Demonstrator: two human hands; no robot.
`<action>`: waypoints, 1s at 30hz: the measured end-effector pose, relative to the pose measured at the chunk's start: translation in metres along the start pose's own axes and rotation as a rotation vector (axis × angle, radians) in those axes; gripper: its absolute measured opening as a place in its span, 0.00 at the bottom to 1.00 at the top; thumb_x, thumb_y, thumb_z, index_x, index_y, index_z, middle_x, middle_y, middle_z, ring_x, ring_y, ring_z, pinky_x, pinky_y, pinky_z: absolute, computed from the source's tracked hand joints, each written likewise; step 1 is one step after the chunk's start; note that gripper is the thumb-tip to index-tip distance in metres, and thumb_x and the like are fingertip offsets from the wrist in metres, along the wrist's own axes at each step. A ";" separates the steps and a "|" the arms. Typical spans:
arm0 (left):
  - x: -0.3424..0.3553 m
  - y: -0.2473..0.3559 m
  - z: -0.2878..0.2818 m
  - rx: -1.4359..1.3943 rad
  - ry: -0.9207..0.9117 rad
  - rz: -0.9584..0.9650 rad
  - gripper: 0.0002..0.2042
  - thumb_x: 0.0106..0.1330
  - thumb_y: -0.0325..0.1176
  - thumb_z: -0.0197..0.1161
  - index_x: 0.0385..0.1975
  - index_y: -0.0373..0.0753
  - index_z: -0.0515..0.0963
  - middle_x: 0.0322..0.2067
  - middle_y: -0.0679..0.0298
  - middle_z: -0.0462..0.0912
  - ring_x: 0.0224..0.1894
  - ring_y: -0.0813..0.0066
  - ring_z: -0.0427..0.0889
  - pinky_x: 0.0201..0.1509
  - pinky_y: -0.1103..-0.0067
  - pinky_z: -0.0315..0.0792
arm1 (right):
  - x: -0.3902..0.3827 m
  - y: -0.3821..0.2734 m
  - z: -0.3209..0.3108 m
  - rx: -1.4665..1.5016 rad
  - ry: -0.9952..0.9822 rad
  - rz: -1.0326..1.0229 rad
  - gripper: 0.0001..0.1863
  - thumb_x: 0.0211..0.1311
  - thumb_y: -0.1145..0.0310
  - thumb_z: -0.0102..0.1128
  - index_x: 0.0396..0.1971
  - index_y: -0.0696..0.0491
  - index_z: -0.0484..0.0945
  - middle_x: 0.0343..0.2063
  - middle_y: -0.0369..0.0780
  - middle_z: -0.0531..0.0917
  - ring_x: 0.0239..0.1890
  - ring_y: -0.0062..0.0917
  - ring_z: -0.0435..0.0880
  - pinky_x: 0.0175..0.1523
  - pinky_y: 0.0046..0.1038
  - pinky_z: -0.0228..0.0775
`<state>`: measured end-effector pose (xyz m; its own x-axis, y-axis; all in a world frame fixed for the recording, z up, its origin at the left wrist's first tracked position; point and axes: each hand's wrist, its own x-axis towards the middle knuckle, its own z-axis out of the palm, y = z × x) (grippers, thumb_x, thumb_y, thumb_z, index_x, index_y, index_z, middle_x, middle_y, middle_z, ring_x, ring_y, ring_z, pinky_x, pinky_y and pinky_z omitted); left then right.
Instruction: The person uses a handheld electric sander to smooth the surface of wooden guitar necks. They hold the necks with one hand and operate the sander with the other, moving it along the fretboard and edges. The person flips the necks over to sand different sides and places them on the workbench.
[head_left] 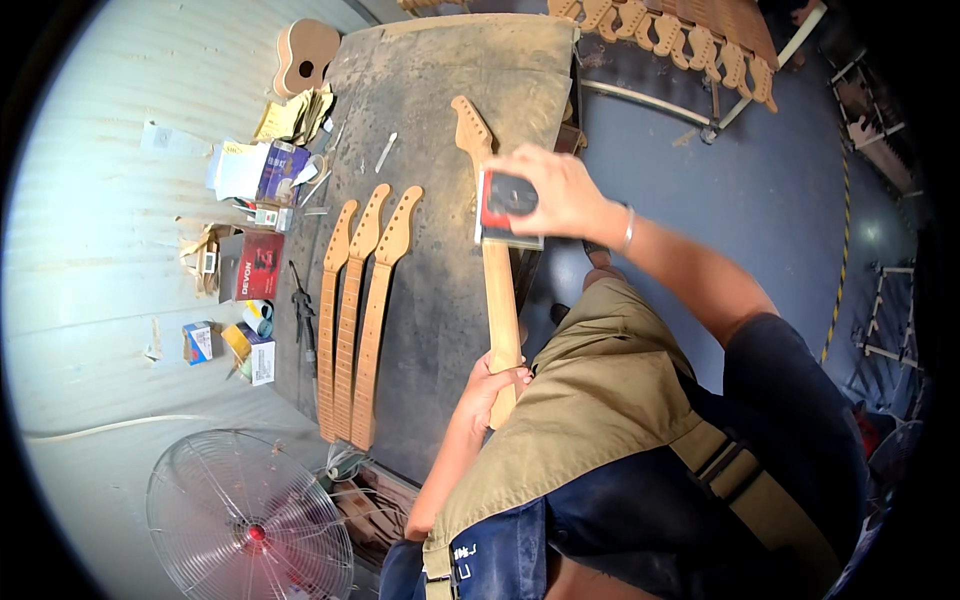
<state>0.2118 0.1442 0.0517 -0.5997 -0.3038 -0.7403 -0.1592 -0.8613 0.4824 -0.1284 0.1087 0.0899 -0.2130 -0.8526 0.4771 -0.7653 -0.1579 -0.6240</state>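
Observation:
A pale wooden guitar neck (500,290) lies along the right edge of the dark worktable (430,330), its headstock pointing away from me. My left hand (488,387) is closed around its near end, close to my apron. My right hand (568,192) grips a red and black sanding block (510,195) with a flat base. The block rests across the neck just below the headstock and hides that stretch of it. Left of it, three more guitar necks (372,310) with fretboards lie side by side on the table.
Along the wall are a sandpaper stack (298,115), a red box (258,265) and a guitar body (306,58). A dark slim tool (303,310) lies near the left edge. A fan (250,530) stands at lower left. A rack of necks (670,35) is at far right.

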 end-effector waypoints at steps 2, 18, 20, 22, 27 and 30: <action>0.000 -0.002 -0.001 0.002 0.027 0.002 0.16 0.62 0.17 0.73 0.48 0.35 0.79 0.38 0.61 0.88 0.39 0.73 0.90 0.46 0.75 0.84 | -0.030 -0.030 -0.005 0.092 -0.096 -0.025 0.34 0.49 0.55 0.82 0.60 0.43 0.85 0.42 0.41 0.84 0.39 0.40 0.89 0.41 0.38 0.82; -0.006 0.007 0.018 0.177 0.139 0.038 0.19 0.58 0.20 0.79 0.48 0.34 0.80 0.38 0.61 0.90 0.37 0.75 0.89 0.45 0.76 0.84 | -0.035 -0.060 -0.009 0.112 -0.216 -0.034 0.39 0.46 0.59 0.84 0.64 0.42 0.84 0.43 0.39 0.83 0.38 0.38 0.88 0.42 0.37 0.83; -0.007 0.008 0.019 0.183 0.147 0.046 0.19 0.58 0.21 0.80 0.48 0.35 0.80 0.38 0.61 0.90 0.37 0.75 0.89 0.45 0.76 0.83 | -0.032 -0.056 -0.008 0.111 -0.196 -0.032 0.39 0.46 0.59 0.84 0.65 0.42 0.84 0.44 0.39 0.84 0.38 0.38 0.89 0.41 0.37 0.83; -0.009 0.007 0.021 0.189 0.152 0.048 0.19 0.58 0.21 0.79 0.48 0.35 0.80 0.38 0.61 0.90 0.37 0.75 0.89 0.44 0.76 0.83 | -0.028 -0.050 -0.009 0.086 -0.200 0.029 0.37 0.47 0.57 0.84 0.62 0.42 0.84 0.42 0.39 0.83 0.39 0.39 0.89 0.41 0.38 0.82; -0.006 0.008 0.022 0.188 0.150 0.035 0.18 0.59 0.20 0.78 0.47 0.35 0.80 0.38 0.61 0.90 0.37 0.75 0.90 0.44 0.76 0.83 | -0.041 -0.059 -0.017 0.141 -0.205 -0.007 0.35 0.49 0.55 0.84 0.62 0.41 0.84 0.41 0.40 0.82 0.37 0.39 0.88 0.40 0.39 0.81; -0.007 0.007 0.023 0.170 0.156 0.045 0.17 0.59 0.19 0.78 0.47 0.34 0.80 0.38 0.61 0.90 0.37 0.75 0.90 0.44 0.76 0.84 | -0.037 -0.049 -0.013 0.093 -0.131 -0.013 0.35 0.51 0.55 0.84 0.62 0.42 0.84 0.41 0.40 0.82 0.36 0.39 0.88 0.40 0.38 0.81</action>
<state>0.1971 0.1495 0.0714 -0.4832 -0.4107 -0.7732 -0.2727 -0.7686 0.5787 -0.0905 0.1546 0.1112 -0.1177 -0.9070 0.4043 -0.7065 -0.2096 -0.6759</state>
